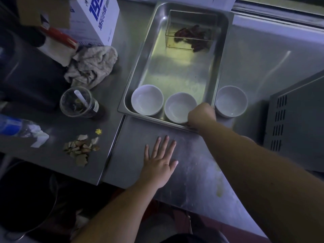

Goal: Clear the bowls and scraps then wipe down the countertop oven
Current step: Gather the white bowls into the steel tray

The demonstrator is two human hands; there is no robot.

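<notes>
Both of my hands are over a steel counter (184, 172), seen from above in dim light. My left hand (160, 163) lies flat on the bare metal with its fingers straight and spread, holding nothing. My right hand (201, 116) reaches forward across the counter, knuckles up and fingers curled down at the near right corner of a deep steel tray (140, 64), against the rim of the middle bowl (179, 107). Whether the fingers grip that bowl or the tray's edge I cannot tell, since they are hidden under the hand.

Two white bowls sit side by side inside the tray along its near edge: the middle one, and a left bowl (147, 99) just beside it. A third white bowl (231, 101) stands outside the tray on the counter, just past its right wall. At the tray's far end a small clear container (188, 30) holds dark reddish scraps.

To the left, on a second steel surface, lies a little heap of pale food scraps (81, 148), a plastic cup with a straw (77, 102) and a crumpled grey cloth (92, 65). The countertop oven (298, 120), dark with vent slots in its side, stands at the right edge.
</notes>
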